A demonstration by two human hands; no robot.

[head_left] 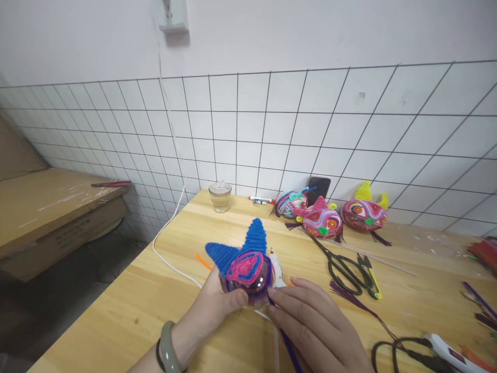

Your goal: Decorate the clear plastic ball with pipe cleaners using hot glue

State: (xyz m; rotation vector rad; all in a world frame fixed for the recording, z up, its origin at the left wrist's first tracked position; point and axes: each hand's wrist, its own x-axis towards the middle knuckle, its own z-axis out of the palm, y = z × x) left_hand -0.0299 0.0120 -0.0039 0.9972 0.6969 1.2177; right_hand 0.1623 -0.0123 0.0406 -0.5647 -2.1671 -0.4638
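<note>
Two hands over worktop. Right hand, fingers together, pinching purple chenille stem; loose length runs near-right beneath palm, right hand nearer it. Just far-left of right fingertips, blue-eared animal head, left hand clamped round its left side. Farther right, black scissors; beyond, three patterned animal heads.

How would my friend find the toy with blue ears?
At the near side of the wooden table, a person's left hand holds a round toy, with the right hand at its side. Two big blue ears set it apart from the three colourful heads near the wall.
</note>
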